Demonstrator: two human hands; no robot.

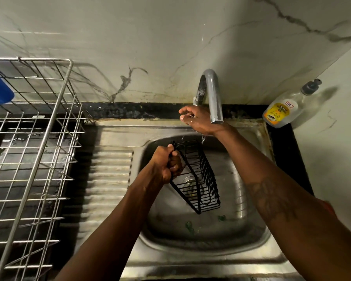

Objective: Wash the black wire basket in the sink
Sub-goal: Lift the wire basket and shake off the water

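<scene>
My left grip (166, 163) clenched tight round the black wire basket (197, 179), tilted over the sink (241, 230) bowl, my right grip (197, 118) loosely curled, empty, beside the tap (213, 98)

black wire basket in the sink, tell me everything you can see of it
The black wire basket is a narrow, oblong rack of thin dark-coated metal rods, with closely spaced bars on its long side and rounded loops at the ends. It looks wet. It is held tilted over the stainless steel sink bowl, above the drain, one end up near the tap. The left hand grips its upper rim in a fist. The right hand is apart from it, up at the chrome tap.
</scene>
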